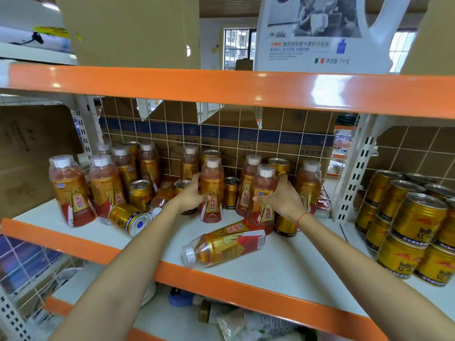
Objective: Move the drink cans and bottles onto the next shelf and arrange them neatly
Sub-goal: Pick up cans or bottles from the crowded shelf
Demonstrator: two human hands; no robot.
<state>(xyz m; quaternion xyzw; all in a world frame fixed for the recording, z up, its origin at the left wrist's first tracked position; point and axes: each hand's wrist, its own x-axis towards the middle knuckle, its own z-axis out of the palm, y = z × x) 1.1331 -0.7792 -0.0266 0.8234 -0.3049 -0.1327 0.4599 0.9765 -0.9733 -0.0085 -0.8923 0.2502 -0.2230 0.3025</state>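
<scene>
Left hand curled round an upright bottle, thumb at the front over the label, fingers hidden behind it. Right hand gripped a second upright bottle from its right side, thumb across the label. One bottle per hand, likely so two could go across in one trip. Both stood mid-shelf, well back from the edge, hence the long reach with both arms.

Between the two hands: a small can, upright. Near side of the hands: a fallen bottle lying on its side by the shelf edge, cap pointing left. Left of the left hand: a tipped can and more bottles, loosely scattered, some leaning. Beyond the hands: further bottles and cans against the wire back.

Right of the right hand, past the upright post: stacked cans in tidy double tiers on the neighbouring shelf, presumably the destination. Most stock not yet moved.
</scene>
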